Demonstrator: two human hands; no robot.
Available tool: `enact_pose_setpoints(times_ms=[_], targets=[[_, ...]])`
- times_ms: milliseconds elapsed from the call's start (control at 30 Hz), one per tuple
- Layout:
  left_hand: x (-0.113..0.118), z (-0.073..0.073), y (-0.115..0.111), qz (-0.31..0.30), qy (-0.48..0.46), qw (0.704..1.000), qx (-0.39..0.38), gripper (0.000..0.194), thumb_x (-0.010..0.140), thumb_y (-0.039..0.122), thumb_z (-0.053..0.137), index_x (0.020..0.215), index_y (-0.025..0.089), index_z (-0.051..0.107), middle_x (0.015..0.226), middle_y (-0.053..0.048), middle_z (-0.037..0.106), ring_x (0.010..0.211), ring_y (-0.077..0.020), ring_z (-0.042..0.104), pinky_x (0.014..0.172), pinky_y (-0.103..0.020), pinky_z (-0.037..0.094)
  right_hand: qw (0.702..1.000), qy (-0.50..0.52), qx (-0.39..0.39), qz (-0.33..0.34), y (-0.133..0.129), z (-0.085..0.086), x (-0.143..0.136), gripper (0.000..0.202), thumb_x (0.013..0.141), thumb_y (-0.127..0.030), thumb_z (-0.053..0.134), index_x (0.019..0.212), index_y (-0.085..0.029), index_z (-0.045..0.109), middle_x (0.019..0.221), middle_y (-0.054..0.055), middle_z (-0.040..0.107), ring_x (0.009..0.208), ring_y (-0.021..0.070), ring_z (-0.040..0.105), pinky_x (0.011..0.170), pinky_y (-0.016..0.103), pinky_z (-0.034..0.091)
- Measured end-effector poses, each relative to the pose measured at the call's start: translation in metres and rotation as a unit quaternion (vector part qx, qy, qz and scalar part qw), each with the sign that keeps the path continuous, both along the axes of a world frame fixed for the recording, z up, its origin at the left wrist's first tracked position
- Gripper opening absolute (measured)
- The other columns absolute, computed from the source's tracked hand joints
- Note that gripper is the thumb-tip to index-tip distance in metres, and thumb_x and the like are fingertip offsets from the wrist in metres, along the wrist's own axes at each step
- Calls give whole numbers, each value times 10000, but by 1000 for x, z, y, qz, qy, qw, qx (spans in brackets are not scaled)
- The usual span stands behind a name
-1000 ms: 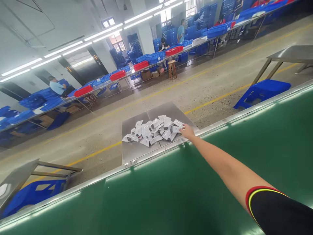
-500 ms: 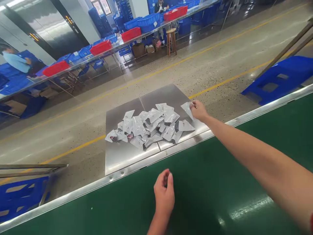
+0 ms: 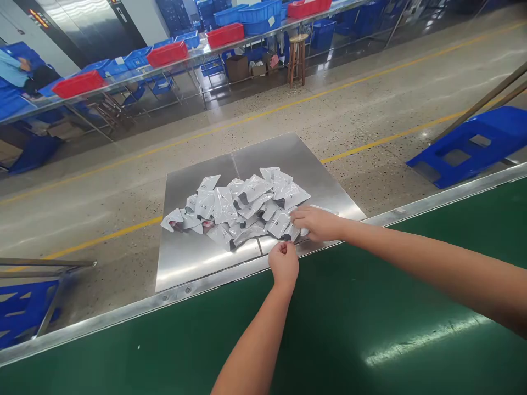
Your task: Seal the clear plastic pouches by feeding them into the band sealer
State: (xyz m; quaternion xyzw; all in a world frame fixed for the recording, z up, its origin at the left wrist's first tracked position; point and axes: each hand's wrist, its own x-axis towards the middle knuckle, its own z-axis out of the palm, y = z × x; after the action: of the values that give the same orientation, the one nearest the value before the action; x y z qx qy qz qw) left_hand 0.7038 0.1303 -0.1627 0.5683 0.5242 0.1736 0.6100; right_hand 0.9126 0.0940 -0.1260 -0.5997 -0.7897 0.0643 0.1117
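Right hand (image 3: 315, 223) is being kept curled at the right edge of the pouches (image 3: 224, 206); whether one is being pinched cannot be told. Just left, the left hand (image 3: 284, 266) is being held with fingertips pressed together, any grip being hidden. Farther left, most pouches are being touched by neither hand, all loosely heaped, none lined up. Under them, steel (image 3: 197, 263) is being seen; below both hands, green belt (image 3: 164, 340); far beyond, tubs (image 3: 167, 54) and a stool (image 3: 298, 60).

Smooth brushed metal, softly shiny, tops the counter (image 3: 197, 263); the pouches (image 3: 225, 206) heaped there look like glossy, creased foil or plastic. The belt (image 3: 173, 351) at six o'clock is smooth green with a sheen; the stool (image 3: 298, 39) at twelve looks wooden.
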Motion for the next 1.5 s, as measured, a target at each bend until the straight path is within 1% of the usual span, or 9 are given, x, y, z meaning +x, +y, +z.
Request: enact_pose_setpoints(times_ms=[300,500,633,767,867,1100,1200,1333,1500], targets=[[-16,11,53,-22,94,990,98,397,958,589,607,905,219,739,668,-26,691,614,-218,654,632,-310,471,980,-192,-46,-13,13,11,-28,831,920,-220,744,1666,-256,379,1172,129,675,843,263,706,858,385,449],[3,22,69,-120,93,977,153,333,911,380,629,616,226,647,581,5,614,590,-175,559,598,-277,382,981,-185,-48,-11,44,12,-43,315,995,-136,610,1280,-211,722,1373,158,646,881,208,708,825,342,447],[-21,40,80,-204,25,964,171,315,925,449,667,731,218,759,596,19,630,589,-166,574,608,-275,433,994,-89,-60,-16,11,26,-36,116,1009,-209,611,1009,-205,728,1106,92,751,882,220,680,776,323,426],[-43,50,106,-150,13,946,287,336,956,515,659,989,220,816,802,-22,739,720,-196,657,714,-313,521,971,-25,-114,-206,-13,48,-11,341,1002,-318,619,1330,-237,667,815,53,734,711,237,664,679,317,404],[-35,54,123,-91,77,922,369,484,948,565,686,1288,226,747,1054,-82,772,917,-258,705,862,-390,561,941,-83,-190,-269,20,55,5,744,914,-165,658,1627,-253,463,759,62,729,702,280,696,715,356,448],[18,58,165,-127,197,854,465,1155,831,766,761,1715,233,244,1772,-239,258,1641,-457,212,1262,-636,290,943,-121,-198,-237,84,41,15,212,933,-199,651,1076,-195,806,1057,185,760,969,339,747,806,431,556],[29,52,188,-184,231,836,462,1220,793,785,785,1728,247,216,1767,-256,262,1642,-496,181,1261,-693,228,953,-110,-158,-233,71,43,42,170,957,-304,668,1033,-214,791,1173,170,737,991,342,741,837,450,557],[35,46,199,-224,236,795,513,794,983,551,688,1673,294,391,1499,-196,619,1463,-423,496,1284,-680,166,949,-141,-156,-234,82,41,86,291,964,-369,719,1217,-228,731,1006,138,756,1031,339,726,898,467,514],[45,50,196,-257,239,754,555,904,946,450,786,1708,275,332,1336,-184,668,1228,-393,614,1130,-558,411,959,-89,-130,-237,141,13,99,667,858,-380,845,1473,-256,620,896,79,740,1031,319,719,956,496,496]])
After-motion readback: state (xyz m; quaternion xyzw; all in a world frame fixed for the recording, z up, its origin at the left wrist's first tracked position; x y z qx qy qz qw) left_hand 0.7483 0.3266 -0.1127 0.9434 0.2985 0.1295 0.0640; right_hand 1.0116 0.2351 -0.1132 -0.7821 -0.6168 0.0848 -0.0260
